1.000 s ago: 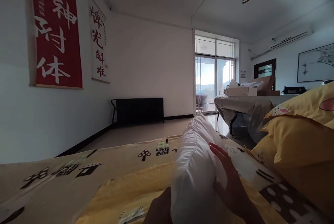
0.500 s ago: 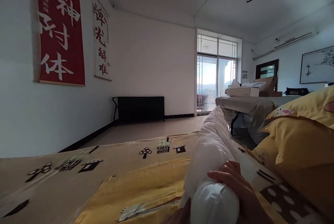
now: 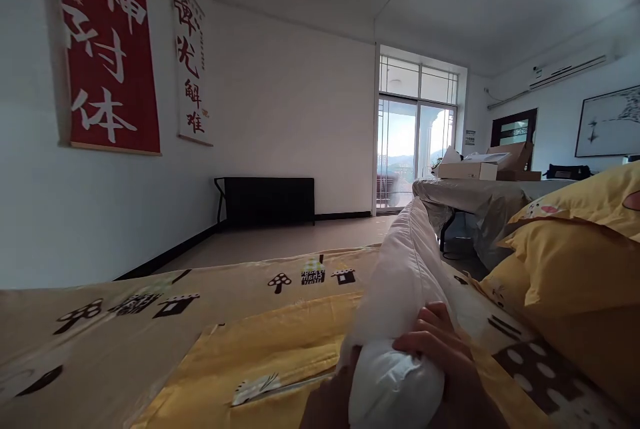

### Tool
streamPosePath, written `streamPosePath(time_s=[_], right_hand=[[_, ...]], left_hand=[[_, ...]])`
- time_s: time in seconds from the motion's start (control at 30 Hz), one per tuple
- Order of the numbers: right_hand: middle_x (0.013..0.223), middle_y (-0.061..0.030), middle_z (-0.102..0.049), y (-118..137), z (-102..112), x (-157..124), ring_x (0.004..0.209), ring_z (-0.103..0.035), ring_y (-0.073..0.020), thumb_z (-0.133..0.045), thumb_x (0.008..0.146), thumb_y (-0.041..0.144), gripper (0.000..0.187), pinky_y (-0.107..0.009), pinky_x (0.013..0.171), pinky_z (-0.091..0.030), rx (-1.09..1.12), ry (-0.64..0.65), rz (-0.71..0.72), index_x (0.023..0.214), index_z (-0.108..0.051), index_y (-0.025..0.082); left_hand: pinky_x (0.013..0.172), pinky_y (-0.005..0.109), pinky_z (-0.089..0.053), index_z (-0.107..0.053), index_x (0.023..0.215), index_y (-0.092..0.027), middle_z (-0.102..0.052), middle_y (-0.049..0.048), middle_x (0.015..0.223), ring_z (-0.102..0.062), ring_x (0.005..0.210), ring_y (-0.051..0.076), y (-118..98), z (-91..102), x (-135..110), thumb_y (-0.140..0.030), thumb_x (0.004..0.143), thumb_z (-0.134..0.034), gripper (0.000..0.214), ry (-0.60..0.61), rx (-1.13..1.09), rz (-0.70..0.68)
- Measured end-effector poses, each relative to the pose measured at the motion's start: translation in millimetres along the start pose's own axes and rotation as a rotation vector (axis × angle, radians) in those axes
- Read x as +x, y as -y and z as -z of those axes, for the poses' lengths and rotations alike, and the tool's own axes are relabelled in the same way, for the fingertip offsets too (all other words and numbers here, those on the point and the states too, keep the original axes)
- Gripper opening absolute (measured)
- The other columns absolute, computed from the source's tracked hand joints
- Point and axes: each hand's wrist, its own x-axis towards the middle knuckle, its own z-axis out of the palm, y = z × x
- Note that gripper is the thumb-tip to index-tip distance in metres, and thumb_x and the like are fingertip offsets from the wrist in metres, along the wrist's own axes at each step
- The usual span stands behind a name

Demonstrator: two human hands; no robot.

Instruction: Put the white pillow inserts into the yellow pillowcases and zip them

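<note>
White and plump, a pillow (image 3: 395, 289) stands narrow over yellow cloth (image 3: 280, 329), right hand (image 3: 443, 356) fingers clamped on its near end, left hand (image 3: 327, 399) opposite (fingers hidden, grip unclear), likely containing its bulk.

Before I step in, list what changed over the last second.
The white pillow shifted right, its near end now bulging. The right hand, flatter earlier, now curls over it. The left hand stayed at its left; the yellow cloth and yellow bedding pile stayed put.

White pillow (image 3: 395, 269) — yellow cloth (image 3: 215, 369) — beige sheet (image 3: 140, 342) with dark brown mushroom prints (image 3: 279, 282).
</note>
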Motion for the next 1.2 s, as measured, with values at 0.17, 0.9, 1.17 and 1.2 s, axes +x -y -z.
streamPosePath(time_s=[0.17,0.9,1.17,1.2], right_hand=[[0.062,0.0031,-0.05,-1,-1,1,0.059,-0.048,-0.0133,-0.054,0.082,0.016,0.011,-0.033,0.068,-0.033,0.051,-0.113,0.025,0.089,-0.057,0.023],[0.086,-0.0054,-0.064,-17,-154,-61,0.082,-0.056,-0.0247,-0.058,0.081,0.046,0.061,-0.044,0.084,-0.039,-0.341,0.674,0.077,0.133,-0.037,0.023],[0.074,-0.0032,-0.062,-6,-169,-70,0.069,-0.054,-0.0219,-0.053,0.086,0.039,0.048,-0.04,0.075,-0.043,-0.421,0.558,0.13,0.129,-0.042,0.023],[0.073,-0.0031,-0.063,-9,-173,-71,0.069,-0.054,-0.0216,-0.054,0.085,0.041,0.048,-0.039,0.074,-0.042,-0.41,0.532,0.115,0.128,-0.044,0.023]], left_hand=[[0.055,0.02,-0.044,-0.061,0.105,-0.02,-0.07,0.0016,0.073,-0.064,0.065,0.016,2,10.8,18,-0.029,0.078,-0.049,0.031,-0.009,-0.169,0.025],[0.067,0.031,-0.052,-0.072,0.072,-0.014,-0.069,0.0053,0.062,-0.063,0.07,0.024,159,18.4,29,-0.038,0.059,-0.046,0.038,0.07,-0.67,0.418],[0.081,0.029,-0.05,-0.075,0.081,-0.018,-0.074,0.0049,0.087,-0.064,0.095,0.027,146,36.7,20,-0.029,0.063,-0.052,0.031,0.059,-0.39,0.267],[0.081,0.027,-0.05,-0.075,0.083,-0.02,-0.074,0.004,0.091,-0.064,0.094,0.025,145,38.3,20,-0.026,0.064,-0.05,0.032,0.065,-0.357,0.235]])
